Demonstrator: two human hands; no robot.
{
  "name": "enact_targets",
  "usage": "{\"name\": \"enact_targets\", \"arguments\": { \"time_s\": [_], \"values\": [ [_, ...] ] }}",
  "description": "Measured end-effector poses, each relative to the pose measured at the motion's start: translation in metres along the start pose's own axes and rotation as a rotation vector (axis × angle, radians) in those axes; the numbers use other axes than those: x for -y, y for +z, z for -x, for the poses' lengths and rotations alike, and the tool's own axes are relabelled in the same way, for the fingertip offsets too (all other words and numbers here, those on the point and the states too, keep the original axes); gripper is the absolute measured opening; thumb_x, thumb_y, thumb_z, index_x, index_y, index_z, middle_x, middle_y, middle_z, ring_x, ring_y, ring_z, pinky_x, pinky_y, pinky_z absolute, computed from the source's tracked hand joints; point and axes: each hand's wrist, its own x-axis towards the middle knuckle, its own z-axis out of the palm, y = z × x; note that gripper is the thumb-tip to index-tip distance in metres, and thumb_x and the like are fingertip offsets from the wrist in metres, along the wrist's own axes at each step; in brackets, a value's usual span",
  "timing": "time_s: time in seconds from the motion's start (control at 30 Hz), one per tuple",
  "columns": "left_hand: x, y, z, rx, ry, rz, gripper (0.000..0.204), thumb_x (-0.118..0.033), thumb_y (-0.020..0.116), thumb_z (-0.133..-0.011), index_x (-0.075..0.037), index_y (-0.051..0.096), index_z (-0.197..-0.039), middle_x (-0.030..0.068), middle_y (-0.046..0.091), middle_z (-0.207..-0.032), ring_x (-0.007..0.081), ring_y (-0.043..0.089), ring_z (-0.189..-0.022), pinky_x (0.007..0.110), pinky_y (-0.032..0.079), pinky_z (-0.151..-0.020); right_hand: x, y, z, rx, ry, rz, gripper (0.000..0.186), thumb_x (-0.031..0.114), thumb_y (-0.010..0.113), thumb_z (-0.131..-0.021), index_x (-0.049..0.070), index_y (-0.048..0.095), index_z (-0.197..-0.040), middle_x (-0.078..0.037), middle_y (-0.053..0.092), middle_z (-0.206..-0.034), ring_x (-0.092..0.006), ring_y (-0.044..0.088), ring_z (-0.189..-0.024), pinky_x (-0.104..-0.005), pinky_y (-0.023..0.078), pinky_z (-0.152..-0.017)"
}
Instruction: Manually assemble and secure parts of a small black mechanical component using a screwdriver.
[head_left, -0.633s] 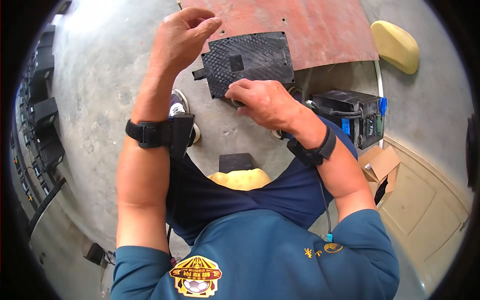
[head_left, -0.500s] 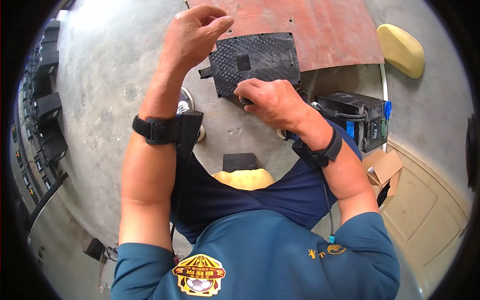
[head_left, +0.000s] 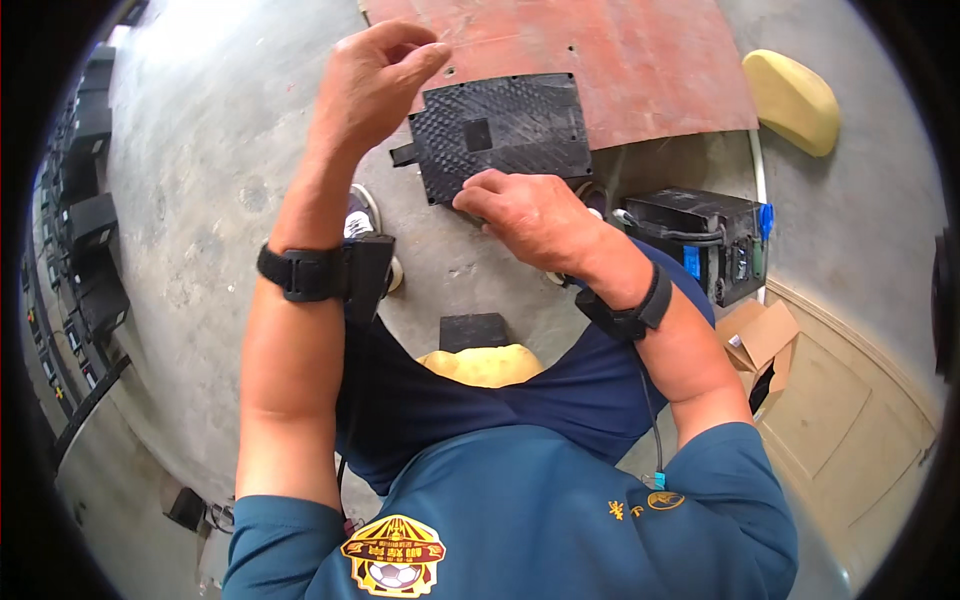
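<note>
A flat black textured case [head_left: 540, 110], with a square recess in its top and a short tab at its left side, lies in front of me, its far part by the red board. My left hand [head_left: 375, 85] is raised beyond the case's far left corner, fingers curled and thumb tip close to the forefinger. Anything in that pinch is too small to make out. My right hand [head_left: 530, 215] is closed over the case's near edge, fingers bent and pressed together. Its underside is hidden, so what it grips cannot be seen. Both forearms wear black straps.
The red board [head_left: 660, 70] spreads at the far side. At right stand a black box with cables [head_left: 690, 215], an open cardboard carton [head_left: 760, 340] and a yellow pad [head_left: 795, 100]. Several black boxes [head_left: 95, 225] line the far left. A black block [head_left: 473, 331] sits between my knees.
The whole view has shifted slightly. My right hand has moved a little left along the case's near edge, and the dark round thing under its fingers no longer shows. The left hand keeps its pinch.
</note>
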Motion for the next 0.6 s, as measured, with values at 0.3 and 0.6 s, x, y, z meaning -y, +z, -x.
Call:
{"name": "enact_targets", "arguments": {
  "time_s": [0.3, 0.6],
  "values": [
    [0.0015, 0.0016, -0.0014, -0.024, -0.006, 0.122, 0.027, -0.019, 0.071, -0.093, 0.005, 0.071, -0.104, 0.006, 0.07, -0.089, 0.0119, 0.064, -0.08, 0.026, 0.052, -0.073, -0.0003, 0.0014, -0.0002, -0.072, 0.054, 0.12, 0.034, 0.029, 0.08, -0.076, 0.009, 0.063, -0.097, -0.01, 0.067, -0.089, -0.0311, 0.071, -0.082, -0.0422, 0.058, -0.064],
    [0.0091, 0.0003, -0.0036, 0.014, -0.096, 0.14, 0.028, -0.022, 0.07, -0.095, 0.002, 0.071, -0.111, 0.0048, 0.07, -0.092, 0.0125, 0.065, -0.082, 0.026, 0.051, -0.076, -0.0055, 0.001, 0.0041, -0.017, -0.015, 0.02, 0.023, 0.01, 0.062, -0.083, 0.009, 0.063, -0.107, -0.013, 0.067, -0.103, -0.0351, 0.07, -0.089, -0.0446, 0.058, -0.07]
  ]
}}
